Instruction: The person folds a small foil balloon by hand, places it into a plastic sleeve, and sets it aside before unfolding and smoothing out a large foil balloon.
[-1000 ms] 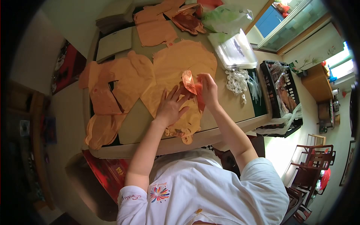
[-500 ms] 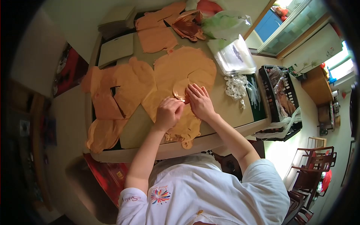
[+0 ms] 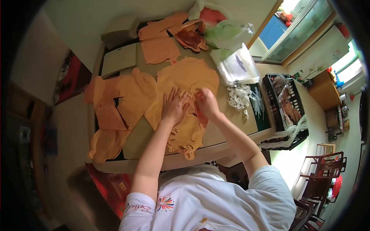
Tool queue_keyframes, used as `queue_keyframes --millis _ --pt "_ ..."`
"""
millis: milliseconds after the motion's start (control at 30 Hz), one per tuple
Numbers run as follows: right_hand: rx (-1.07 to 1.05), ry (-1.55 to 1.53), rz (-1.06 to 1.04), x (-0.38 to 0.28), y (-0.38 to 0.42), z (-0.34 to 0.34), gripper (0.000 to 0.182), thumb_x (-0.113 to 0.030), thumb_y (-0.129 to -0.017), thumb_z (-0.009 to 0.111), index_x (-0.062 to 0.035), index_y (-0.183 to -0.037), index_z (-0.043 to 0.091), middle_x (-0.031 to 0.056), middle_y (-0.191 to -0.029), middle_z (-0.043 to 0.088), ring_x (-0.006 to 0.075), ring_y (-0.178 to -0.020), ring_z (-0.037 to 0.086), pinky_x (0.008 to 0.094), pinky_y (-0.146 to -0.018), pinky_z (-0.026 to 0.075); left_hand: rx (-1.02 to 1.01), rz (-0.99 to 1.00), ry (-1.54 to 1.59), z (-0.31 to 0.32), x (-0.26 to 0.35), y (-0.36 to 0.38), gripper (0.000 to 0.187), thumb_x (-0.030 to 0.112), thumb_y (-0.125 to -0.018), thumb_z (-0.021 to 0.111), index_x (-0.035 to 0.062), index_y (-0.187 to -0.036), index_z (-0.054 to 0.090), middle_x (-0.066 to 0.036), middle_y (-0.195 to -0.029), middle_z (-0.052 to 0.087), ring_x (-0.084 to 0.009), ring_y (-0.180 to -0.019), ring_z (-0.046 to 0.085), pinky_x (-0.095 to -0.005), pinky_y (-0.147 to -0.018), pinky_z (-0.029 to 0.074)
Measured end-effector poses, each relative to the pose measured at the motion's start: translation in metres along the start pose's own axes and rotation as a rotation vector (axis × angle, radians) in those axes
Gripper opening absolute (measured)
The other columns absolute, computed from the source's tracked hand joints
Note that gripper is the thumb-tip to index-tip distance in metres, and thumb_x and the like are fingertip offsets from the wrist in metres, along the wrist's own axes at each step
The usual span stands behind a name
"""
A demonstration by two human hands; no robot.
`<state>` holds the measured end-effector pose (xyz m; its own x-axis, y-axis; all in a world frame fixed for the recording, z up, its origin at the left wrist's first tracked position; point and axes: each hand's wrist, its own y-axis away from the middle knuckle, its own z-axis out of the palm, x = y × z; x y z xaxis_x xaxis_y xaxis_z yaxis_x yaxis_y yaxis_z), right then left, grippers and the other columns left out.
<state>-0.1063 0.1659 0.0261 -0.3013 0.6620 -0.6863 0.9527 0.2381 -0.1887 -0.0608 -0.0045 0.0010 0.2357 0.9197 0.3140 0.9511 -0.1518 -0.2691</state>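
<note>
A large flat orange foil sheet [image 3: 185,73] with a wavy edge lies on the table in front of me. My left hand [image 3: 175,106] rests flat on it with the fingers spread. Just to the right, my right hand [image 3: 207,103] is closed, its fingertips on a raised fold of the same sheet. More orange foil shapes [image 3: 135,92] lie to the left. Further orange pieces [image 3: 160,48] are at the back, one of them crumpled and darker.
Clear plastic bags [image 3: 239,65] are stacked at the right, beside white coiled strips [image 3: 239,96] and thin clear straws [image 3: 258,101]. A black crate [image 3: 285,104] stands past the right edge. Grey-green card [image 3: 119,60] lies at the back left.
My left hand has moved up and flattened out with spread fingers. My right hand has gone from lying flat to a closed grip slightly further right. The fold between them has shifted.
</note>
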Motion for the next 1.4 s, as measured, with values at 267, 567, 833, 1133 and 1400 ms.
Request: queue_keyframes --millis 267,567,833,1133,1400 --pt "-0.237 -0.628 0.65 -0.005 -0.074 0.001 0.031 -0.023 -0.091 0.061 0.0026 -0.109 0.06 0.0084 -0.075 0.065 0.0178 -0.056 0.063 0.0272 -0.047 0.051 0.031 0.02 -0.043 0.001 0.001 0.002 0.048 0.036 -0.094 0.049 0.0159 -0.137 0.046 -0.013 -0.146 0.037 -0.0318 -0.138 0.03 -0.0533 -0.11 0.022" --pt "-0.788 0.036 -0.802 -0.048 0.077 -0.021 0.032 -0.023 -0.075 0.071 -0.0123 -0.102 0.058 0.0079 -0.102 0.057 0.0259 -0.09 0.058 0.0379 -0.074 0.05 0.047 0.01 -0.037 0.011 -0.003 -0.001 0.048 0.036 -0.092 0.053 0.0158 -0.136 0.049 -0.011 -0.145 0.039 -0.0312 -0.136 0.033 -0.054 -0.109 0.024" --pt "-0.677 0.02 -0.803 -0.03 0.149 -0.029 0.023 -0.02 -0.083 0.063 -0.0074 -0.101 0.056 0.0074 -0.099 0.054 0.0243 -0.095 0.053 0.0355 -0.084 0.043 0.078 0.028 -0.016 0.003 -0.001 0.0 0.047 0.036 -0.091 0.056 0.0166 -0.134 0.05 -0.011 -0.143 0.042 -0.0305 -0.135 0.034 -0.0541 -0.108 0.026" --pt "-0.615 -0.078 -0.747 -0.039 0.148 -0.032 0.02 -0.022 -0.085 0.064 -0.0071 -0.097 0.06 0.0053 -0.091 0.055 0.0236 -0.089 0.056 0.0365 -0.078 0.045 0.077 0.036 -0.004 0.002 -0.003 0.0 0.047 0.035 -0.092 0.055 0.0158 -0.134 0.05 -0.013 -0.143 0.041 -0.0312 -0.135 0.034 -0.0532 -0.109 0.024" --pt "-0.206 -0.633 0.425 0.033 -0.033 -0.009 0.042 -0.013 -0.083 0.068 0.0016 -0.12 0.057 0.0151 -0.087 0.067 0.0219 -0.07 0.067 0.0323 -0.061 0.055 0.026 0.023 -0.005 -0.003 0.0 -0.001 0.048 0.036 -0.094 0.05 0.0141 -0.137 0.046 -0.014 -0.144 0.04 -0.0318 -0.137 0.031 -0.052 -0.111 0.022"
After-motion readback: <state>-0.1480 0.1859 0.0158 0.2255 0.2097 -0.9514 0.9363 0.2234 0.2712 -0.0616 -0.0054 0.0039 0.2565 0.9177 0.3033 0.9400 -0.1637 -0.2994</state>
